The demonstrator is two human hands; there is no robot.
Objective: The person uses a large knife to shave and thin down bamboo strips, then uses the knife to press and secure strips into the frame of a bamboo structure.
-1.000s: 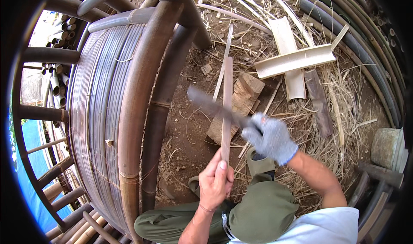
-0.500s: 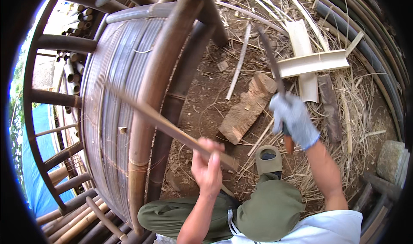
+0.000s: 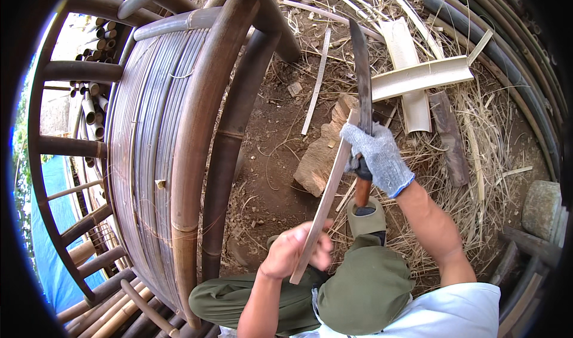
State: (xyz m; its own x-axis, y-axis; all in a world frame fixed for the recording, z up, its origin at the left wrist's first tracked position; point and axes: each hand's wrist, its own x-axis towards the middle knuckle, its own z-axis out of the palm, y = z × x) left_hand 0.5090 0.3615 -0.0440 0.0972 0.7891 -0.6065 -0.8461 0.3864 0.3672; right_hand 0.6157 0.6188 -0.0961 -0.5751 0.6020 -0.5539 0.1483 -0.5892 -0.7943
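Observation:
A grey glove covers my right hand [image 3: 379,159], which is closed round the brown handle [image 3: 363,192] of a machete. Its dark blade [image 3: 362,69] points up and away from me. My bare left hand [image 3: 296,249] holds a flat, narrow wooden strip [image 3: 325,201] near its lower end, thumb on one side and fingers, slightly blurred, on the other. The strip slants up to the right, and its top end reaches the gloved fingers beside the blade. Whether those fingers pinch it or only touch it, I cannot tell. Beneath lies a rough wood block [image 3: 316,165].
To the left stands a dark bamboo bench [image 3: 158,117] with a slatted top and thick poles. Two pale split bamboo pieces [image 3: 421,78] cross on the ground at upper right. Fibre shavings [image 3: 477,129] litter the dirt, and long poles [image 3: 477,45] curve along the right.
The wooden strip has swung from pointing left over the bench to standing steeply beside the machete. My right hand moved left with the machete, and its blade is now more upright.

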